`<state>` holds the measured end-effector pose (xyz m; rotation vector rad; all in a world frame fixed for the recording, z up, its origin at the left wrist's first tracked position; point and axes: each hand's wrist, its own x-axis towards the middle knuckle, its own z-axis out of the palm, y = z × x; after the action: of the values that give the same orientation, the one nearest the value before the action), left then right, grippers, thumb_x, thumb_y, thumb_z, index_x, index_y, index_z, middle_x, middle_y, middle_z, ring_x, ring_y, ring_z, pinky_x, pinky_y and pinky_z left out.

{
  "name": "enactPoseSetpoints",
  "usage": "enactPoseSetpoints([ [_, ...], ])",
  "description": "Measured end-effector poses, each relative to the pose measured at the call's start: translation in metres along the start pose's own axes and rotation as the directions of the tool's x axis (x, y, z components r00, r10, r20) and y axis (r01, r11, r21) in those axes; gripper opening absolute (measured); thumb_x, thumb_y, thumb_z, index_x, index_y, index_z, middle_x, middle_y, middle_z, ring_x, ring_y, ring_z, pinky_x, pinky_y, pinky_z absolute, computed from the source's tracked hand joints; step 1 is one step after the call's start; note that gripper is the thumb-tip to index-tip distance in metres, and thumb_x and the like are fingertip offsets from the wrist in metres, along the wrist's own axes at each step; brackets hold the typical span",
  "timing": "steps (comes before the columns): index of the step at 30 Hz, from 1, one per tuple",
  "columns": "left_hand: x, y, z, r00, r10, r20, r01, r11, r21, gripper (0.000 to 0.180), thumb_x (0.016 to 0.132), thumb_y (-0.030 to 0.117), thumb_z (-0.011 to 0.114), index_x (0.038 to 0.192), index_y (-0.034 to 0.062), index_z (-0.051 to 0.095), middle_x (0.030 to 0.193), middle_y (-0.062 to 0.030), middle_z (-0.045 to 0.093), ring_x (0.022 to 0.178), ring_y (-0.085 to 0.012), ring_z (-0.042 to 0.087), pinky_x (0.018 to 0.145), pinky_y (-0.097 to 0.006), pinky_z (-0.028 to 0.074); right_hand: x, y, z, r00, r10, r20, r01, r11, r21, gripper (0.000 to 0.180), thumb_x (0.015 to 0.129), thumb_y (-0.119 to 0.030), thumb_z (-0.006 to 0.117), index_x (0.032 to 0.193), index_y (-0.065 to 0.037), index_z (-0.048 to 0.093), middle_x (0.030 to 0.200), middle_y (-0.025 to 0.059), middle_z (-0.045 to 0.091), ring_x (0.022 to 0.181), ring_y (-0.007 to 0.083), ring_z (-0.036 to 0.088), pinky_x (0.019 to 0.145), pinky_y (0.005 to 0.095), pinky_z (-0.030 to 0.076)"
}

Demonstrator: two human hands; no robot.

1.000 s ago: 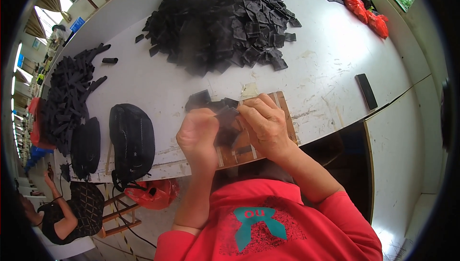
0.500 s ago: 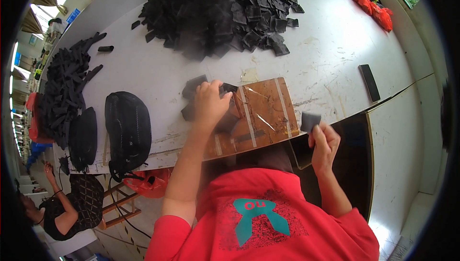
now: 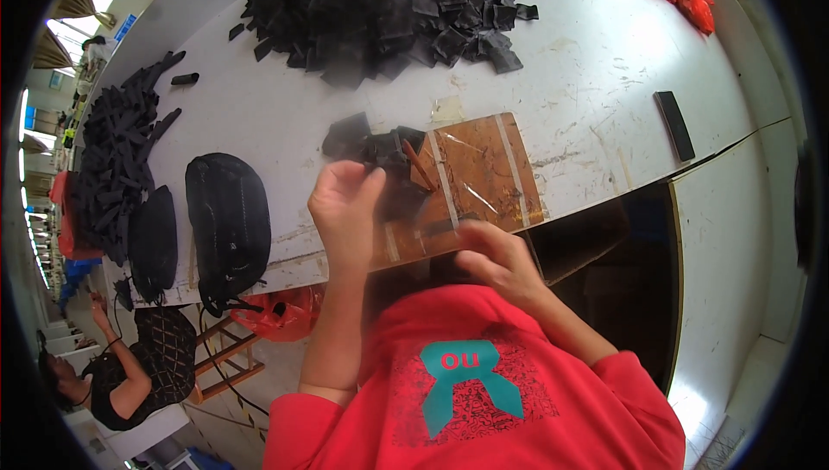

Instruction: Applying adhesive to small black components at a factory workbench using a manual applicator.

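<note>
Flat black fabric-like pieces (image 3: 387,149), frame centre, partly over rectangular brown wooden board (image 3: 479,164). Left hand (image 3: 344,204): fingertips narrow at them; hold, I cannot tell. Right hand (image 3: 501,258), lower right of centre: fingers parted, seemingly empty. Advisable: pinch edges singly.

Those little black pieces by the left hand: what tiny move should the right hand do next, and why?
Maybe the right hand should reach over to the small black pieces and help take one. No piece shows in that hand, by the near edge of the wooden board, while the left hand already has its thumb and fingers at the pieces.
</note>
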<state>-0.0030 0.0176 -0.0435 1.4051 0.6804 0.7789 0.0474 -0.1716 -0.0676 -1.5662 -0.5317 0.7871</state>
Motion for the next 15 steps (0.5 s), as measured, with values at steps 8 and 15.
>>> enactPoseSetpoints([
  [8, -0.048, 0.02, -0.012, 0.822, -0.366, 0.437, 0.57, 0.553, -0.608, 0.015, 0.081, 0.01, 0.053, 0.095, 0.0026, 0.051, 0.089, -0.01, 0.058, 0.077, -0.0176, 0.057, 0.064, -0.029, 0.048, 0.046, -0.039, 0.029, 0.948, 0.159, 0.276, -0.313, 0.626, 0.714, 0.013, 0.085, -0.013, 0.052, 0.084, 0.0, 0.056, 0.071, 0.0055, 0.059, 0.058, 0.0133, 0.056, 0.054, 0.025, 0.049],
  [15, -0.044, 0.013, -0.017, 0.782, -0.381, 0.494, 0.611, 0.624, -0.487, 0.01, 0.08, 0.006, 0.054, 0.089, 0.001, 0.054, 0.076, -0.0085, 0.06, 0.06, -0.0158, 0.056, 0.055, -0.026, 0.046, 0.046, -0.05, 0.024, 0.922, 0.199, 0.333, -0.382, 0.62, 0.686, 0.009, 0.083, -0.008, 0.054, 0.084, 0.001, 0.056, 0.072, 0.0061, 0.059, 0.063, 0.0131, 0.057, 0.059, 0.027, 0.048],
])
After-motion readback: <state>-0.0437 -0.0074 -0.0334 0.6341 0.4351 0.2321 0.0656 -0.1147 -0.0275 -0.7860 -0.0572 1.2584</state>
